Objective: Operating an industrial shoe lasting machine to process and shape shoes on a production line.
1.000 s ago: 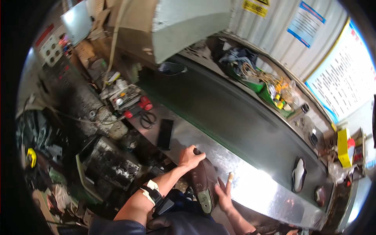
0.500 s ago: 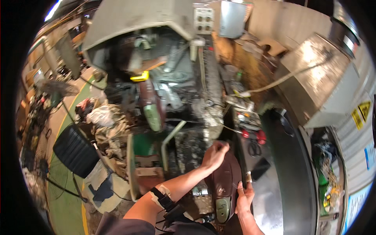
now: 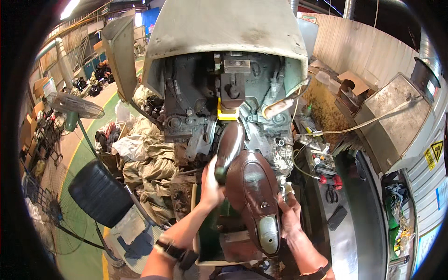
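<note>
In my right hand point(image 3: 290, 212), gripped along its side, is a brown leather shoe upper point(image 3: 249, 182) on a pale green shoe last point(image 3: 269, 233), heel end toward me. My left hand point(image 3: 213, 189) is closed at the heel end of a second brown shoe upper point(image 3: 232, 142); some of its fingers are hidden behind it. That second shoe points away from me, its toe under a yellow pad point(image 3: 228, 113) of the machine point(image 3: 233, 86). The two shoes overlap in view, and I cannot tell whether they touch.
A large grey hood point(image 3: 228, 28) covers the machine's top. Below the shoes is a bin point(image 3: 196, 242) with a green inside. To the right, a metal bench point(image 3: 343, 242) carries scissors point(image 3: 332, 195) and a dark flat object point(image 3: 337, 217). A black chair point(image 3: 100, 191) and a fan point(image 3: 77, 106) stand left.
My left hand has left the first shoe and taken hold of the one at the machine. My right hand has brought the first shoe up beside it. The view has turned toward the machine.
</note>
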The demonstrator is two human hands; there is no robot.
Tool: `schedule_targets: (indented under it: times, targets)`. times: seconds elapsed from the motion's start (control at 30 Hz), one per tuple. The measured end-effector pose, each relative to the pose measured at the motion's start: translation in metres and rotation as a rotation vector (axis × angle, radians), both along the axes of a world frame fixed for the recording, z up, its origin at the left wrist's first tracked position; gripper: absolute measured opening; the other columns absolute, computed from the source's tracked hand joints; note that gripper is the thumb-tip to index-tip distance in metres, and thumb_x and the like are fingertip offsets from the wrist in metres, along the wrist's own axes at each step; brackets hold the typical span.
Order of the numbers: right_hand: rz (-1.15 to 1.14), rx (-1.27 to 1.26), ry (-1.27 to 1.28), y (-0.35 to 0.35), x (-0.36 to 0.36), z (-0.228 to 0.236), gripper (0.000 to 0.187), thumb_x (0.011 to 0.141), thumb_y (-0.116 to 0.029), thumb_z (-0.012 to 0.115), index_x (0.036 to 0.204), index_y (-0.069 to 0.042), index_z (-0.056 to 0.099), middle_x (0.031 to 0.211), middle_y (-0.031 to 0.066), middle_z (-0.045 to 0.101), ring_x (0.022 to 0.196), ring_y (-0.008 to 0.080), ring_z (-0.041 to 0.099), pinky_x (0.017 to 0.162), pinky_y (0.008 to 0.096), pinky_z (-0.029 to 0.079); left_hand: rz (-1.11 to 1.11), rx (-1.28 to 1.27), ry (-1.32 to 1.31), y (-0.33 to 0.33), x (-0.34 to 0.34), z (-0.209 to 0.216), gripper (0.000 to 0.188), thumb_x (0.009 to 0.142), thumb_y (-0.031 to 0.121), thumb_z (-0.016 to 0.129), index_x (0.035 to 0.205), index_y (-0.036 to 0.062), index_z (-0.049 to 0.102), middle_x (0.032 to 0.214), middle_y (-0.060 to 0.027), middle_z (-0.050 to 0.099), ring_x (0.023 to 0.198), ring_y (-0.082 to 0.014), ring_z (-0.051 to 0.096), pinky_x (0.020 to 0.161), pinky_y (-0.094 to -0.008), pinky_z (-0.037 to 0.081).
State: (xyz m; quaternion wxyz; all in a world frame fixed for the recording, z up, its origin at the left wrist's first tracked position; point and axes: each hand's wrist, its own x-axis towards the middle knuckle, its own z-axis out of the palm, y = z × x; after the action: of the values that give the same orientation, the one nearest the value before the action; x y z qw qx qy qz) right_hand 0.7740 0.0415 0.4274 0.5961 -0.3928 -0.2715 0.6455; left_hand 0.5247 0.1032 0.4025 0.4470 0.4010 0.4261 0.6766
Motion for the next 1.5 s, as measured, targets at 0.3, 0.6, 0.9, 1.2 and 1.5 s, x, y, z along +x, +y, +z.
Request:
schedule_targets:
  times: [0.3,0.6,0.9,1.2,1.5]
  targets:
    - [0.012,-0.281,0.147,0.063,-0.084,-0.019,0.047,0.097,-0.012,0.068,0.139,-0.007,0.048,0.115,0.0127,0.065,0.095,0.023,0.067,0.078,0.04,0.061,-0.191,-0.286,-0.495,-0.036,-0.026,-0.004,0.045,0.101,0.03,0.064,0.134,-0.0007,0.059,0.126,-0.0103,0.066,0.114,-0.0182,0.062,0.099,-0.0321,0.048]
    - [0.006,-0.228,0.252,0.124,-0.118,-0.035,0.033,0.097,-0.003,0.064,0.128,-0.005,0.051,0.108,0.0098,0.065,0.096,0.021,0.067,0.082,0.0379,0.059,0.07,-0.56,-0.682,0.038,-0.021,-0.02,0.023,0.095,0.028,0.063,0.1,0.0081,0.072,0.094,-0.009,0.074,0.08,-0.0252,0.069,0.073,-0.038,0.055]
    - [-0.004,-0.235,0.25,0.131,-0.117,-0.062,0.042,0.099,-0.005,0.062,0.138,-0.004,0.046,0.12,0.0097,0.064,0.104,0.0206,0.065,0.089,0.0369,0.056,0.011,-0.543,-0.779,0.042,-0.018,-0.038,0.028,0.097,0.027,0.062,0.109,0.0038,0.071,0.11,-0.0107,0.074,0.097,-0.0266,0.069,0.09,-0.0401,0.054]
    - [0.072,0.007,0.203,0.141,-0.12,-0.096,0.049,0.103,-0.01,0.06,0.148,-0.009,0.04,0.128,0.0121,0.063,0.101,0.0194,0.067,0.083,0.0353,0.059,0.375,-0.356,-0.29,0.048,-0.002,-0.091,0.032,0.099,0.028,0.07,0.093,-0.0028,0.074,0.091,-0.0024,0.07,0.079,-0.0112,0.058,0.073,-0.0292,0.046]
    - [0.049,0.08,0.204,0.141,-0.119,-0.104,0.044,0.103,-0.01,0.061,0.144,-0.006,0.047,0.127,0.0091,0.065,0.102,0.0162,0.066,0.084,0.0325,0.057,0.324,-0.327,-0.401,0.053,-0.001,-0.096,0.028,0.099,0.025,0.07,0.087,0.0007,0.076,0.081,0.005,0.063,0.077,-0.0065,0.051,0.071,-0.0234,0.041]
